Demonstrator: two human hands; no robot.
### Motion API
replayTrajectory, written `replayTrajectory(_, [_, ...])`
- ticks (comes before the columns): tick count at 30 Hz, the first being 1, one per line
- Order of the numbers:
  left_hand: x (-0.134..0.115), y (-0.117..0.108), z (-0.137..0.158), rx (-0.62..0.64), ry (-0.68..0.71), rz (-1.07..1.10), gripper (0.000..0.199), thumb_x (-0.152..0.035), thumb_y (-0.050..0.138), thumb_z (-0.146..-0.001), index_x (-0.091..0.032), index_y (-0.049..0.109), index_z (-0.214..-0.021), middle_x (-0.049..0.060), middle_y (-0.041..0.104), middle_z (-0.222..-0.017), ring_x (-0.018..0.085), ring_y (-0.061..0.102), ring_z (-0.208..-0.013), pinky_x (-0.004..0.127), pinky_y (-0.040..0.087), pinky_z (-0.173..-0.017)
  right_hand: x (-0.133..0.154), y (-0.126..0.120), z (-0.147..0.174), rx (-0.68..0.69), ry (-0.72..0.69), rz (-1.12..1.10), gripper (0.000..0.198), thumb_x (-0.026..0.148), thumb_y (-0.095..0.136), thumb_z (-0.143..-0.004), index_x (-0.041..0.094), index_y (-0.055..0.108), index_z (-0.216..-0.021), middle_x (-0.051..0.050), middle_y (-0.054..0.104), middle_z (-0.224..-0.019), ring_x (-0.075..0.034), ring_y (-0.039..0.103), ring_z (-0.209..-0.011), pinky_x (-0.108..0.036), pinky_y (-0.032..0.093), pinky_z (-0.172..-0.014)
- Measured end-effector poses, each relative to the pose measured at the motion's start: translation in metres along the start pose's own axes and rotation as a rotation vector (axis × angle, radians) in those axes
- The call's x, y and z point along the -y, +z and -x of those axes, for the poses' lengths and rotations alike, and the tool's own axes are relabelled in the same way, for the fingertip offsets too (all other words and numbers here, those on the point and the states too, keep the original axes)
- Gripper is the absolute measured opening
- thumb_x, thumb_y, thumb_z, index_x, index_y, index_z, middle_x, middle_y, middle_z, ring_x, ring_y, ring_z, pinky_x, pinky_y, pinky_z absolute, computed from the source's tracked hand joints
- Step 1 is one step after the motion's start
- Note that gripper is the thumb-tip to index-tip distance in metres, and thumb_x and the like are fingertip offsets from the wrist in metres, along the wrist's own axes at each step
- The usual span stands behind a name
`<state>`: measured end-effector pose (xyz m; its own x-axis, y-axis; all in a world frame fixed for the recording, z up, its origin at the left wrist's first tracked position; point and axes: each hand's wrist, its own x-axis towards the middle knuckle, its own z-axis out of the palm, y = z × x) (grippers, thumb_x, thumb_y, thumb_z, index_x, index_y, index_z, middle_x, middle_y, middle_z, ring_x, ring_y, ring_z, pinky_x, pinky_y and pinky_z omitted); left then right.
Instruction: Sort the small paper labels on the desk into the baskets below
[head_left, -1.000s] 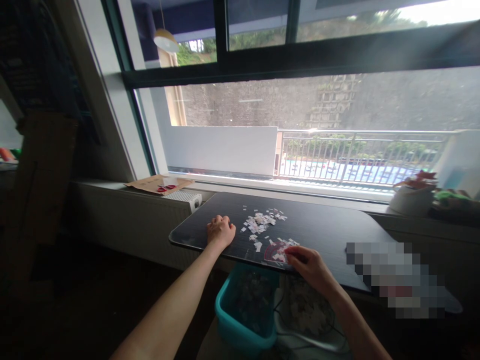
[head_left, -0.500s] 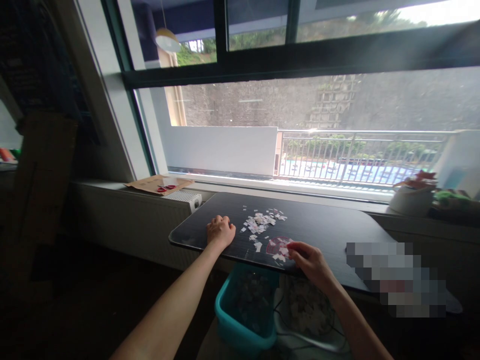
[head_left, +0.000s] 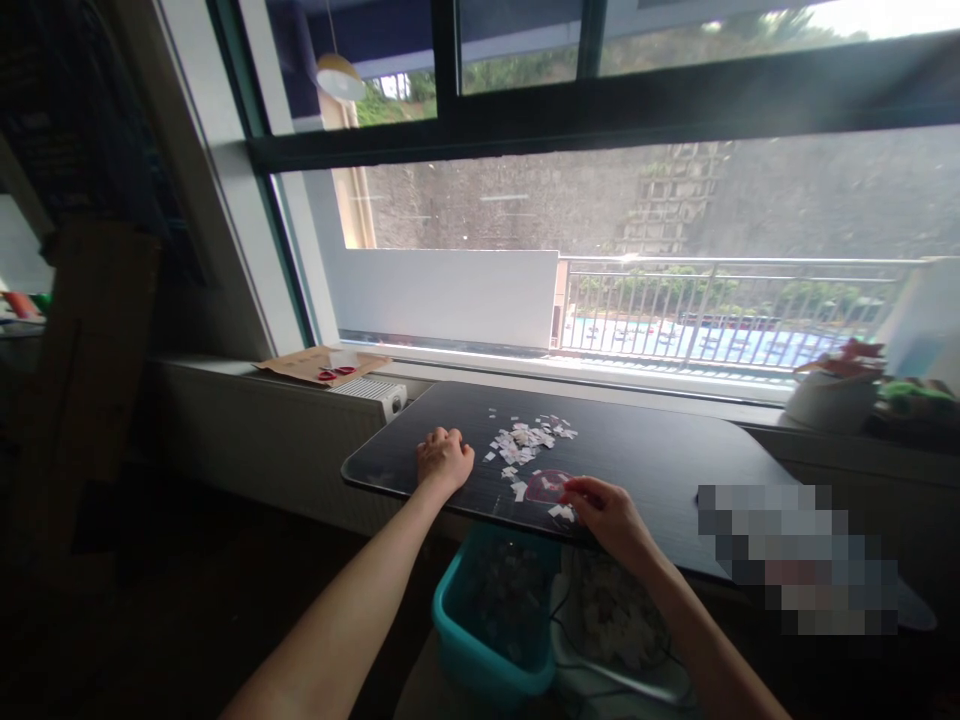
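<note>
On the dark table [head_left: 645,450], my left hand [head_left: 445,458] rests near the left end with its fingers curled under. What lies inside those fingers, if anything, is hidden. Thumb and fingers of my right hand [head_left: 604,508] pinch the right side of a flat, see-through pink piece with a rounded edge [head_left: 546,487], low over the tabletop or touching it. Loose white paper scraps [head_left: 521,440] form a heap between the hands, beyond the pink piece. A few more scraps [head_left: 561,513] lie at the table's near edge, beside my right fingers.
Below the near edge stand a turquoise tub [head_left: 491,675] and a pale tub [head_left: 600,680], both with scraps inside. Red-handled scissors [head_left: 336,373] lie on brown paper [head_left: 296,367] on the left sill. A plant pot [head_left: 832,395] stands right. A blurred patch [head_left: 795,560] covers the table's right end.
My right hand and the pink piece have shifted slightly left, toward the heap. Fewer white scraps show over the pink piece. My left hand keeps its place on the table.
</note>
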<state>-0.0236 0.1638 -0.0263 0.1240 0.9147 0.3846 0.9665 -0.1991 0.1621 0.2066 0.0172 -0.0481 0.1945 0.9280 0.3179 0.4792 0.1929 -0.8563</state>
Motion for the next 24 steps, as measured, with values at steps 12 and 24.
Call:
replayTrajectory(12, [0.0001, 0.0002, 0.0001, -0.005, 0.008, 0.003, 0.024, -0.032, 0.042, -0.083, -0.019, 0.060, -0.094, 0.011, 0.057, -0.102, 0.027, 0.053, -0.099, 0.039, 0.040, -0.082, 0.0032, 0.0038, -0.0008, 0.071, -0.047, -0.032, 0.034, 0.042, 0.058, -0.077, 0.015, 0.071, -0.095, -0.005, 0.070, -0.071, -0.013, 0.053, -0.053, -0.024, 0.042, -0.051])
replayTrajectory(24, [0.0005, 0.0021, -0.0003, -0.026, 0.009, 0.000, 0.024, -0.032, 0.043, -0.082, -0.019, 0.060, -0.093, 0.012, 0.057, -0.101, 0.027, 0.052, -0.098, 0.039, 0.040, -0.082, 0.0030, 0.0020, 0.0024, -0.040, -0.107, 0.111, 0.036, 0.044, 0.054, -0.080, 0.015, 0.072, -0.094, -0.004, 0.066, -0.065, -0.013, 0.051, -0.053, -0.023, 0.039, -0.048])
